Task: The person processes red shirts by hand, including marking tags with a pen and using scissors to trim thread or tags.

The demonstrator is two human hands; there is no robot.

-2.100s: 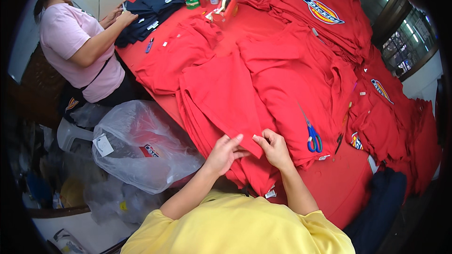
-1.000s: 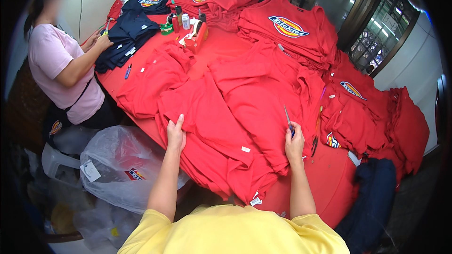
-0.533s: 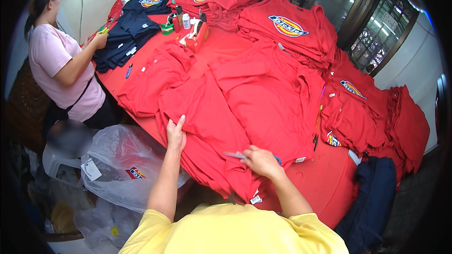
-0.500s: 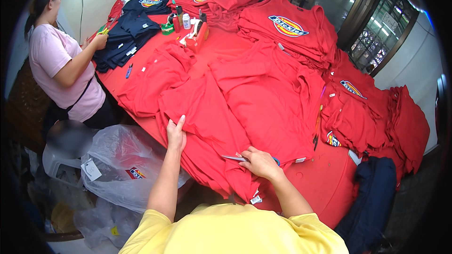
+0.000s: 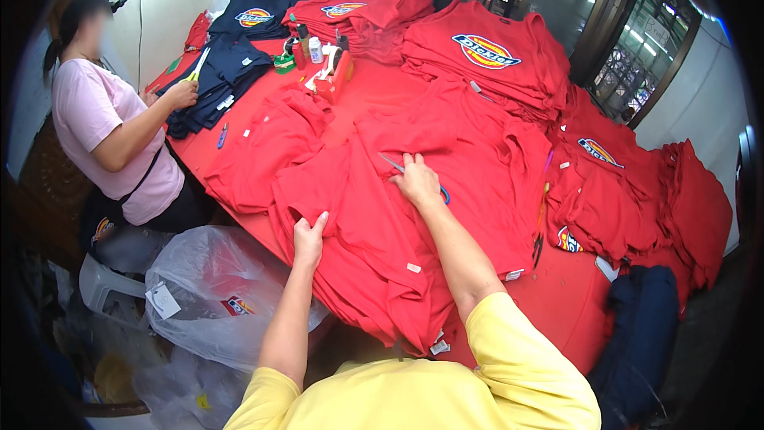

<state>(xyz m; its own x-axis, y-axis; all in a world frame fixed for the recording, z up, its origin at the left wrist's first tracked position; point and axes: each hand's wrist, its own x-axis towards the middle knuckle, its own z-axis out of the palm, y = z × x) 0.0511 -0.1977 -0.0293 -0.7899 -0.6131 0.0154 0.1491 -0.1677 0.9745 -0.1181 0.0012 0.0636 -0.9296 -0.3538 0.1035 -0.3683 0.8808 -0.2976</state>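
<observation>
Red shirts (image 5: 366, 223) lie spread and overlapping on the table in front of me. My left hand (image 5: 309, 240) is closed on an edge of the nearest one, thumb up, with its other fingers partly hidden by the cloth. Farther in, my right hand (image 5: 418, 181) holds a pair of scissors (image 5: 391, 163) over the shirts. Their blades point to the far left, and a blue handle loop shows beside the hand. Whether the blades touch the cloth, I cannot tell. A small white label (image 5: 413, 268) lies on the fabric between my forearms.
Folded red shirts (image 5: 497, 56) are stacked at the back and right. At the far left, a person (image 5: 119, 127) holds yellow-handled scissors (image 5: 197, 70) by dark blue shirts (image 5: 215, 72). Bottles and a tape dispenser (image 5: 333, 80) stand mid-table. A plastic bag (image 5: 207, 271) sits lower left.
My right hand has moved away from me across the shirts with the scissors. The left hand has shifted slightly nearer, still on the cloth. The other person's scissors now point more upward.
</observation>
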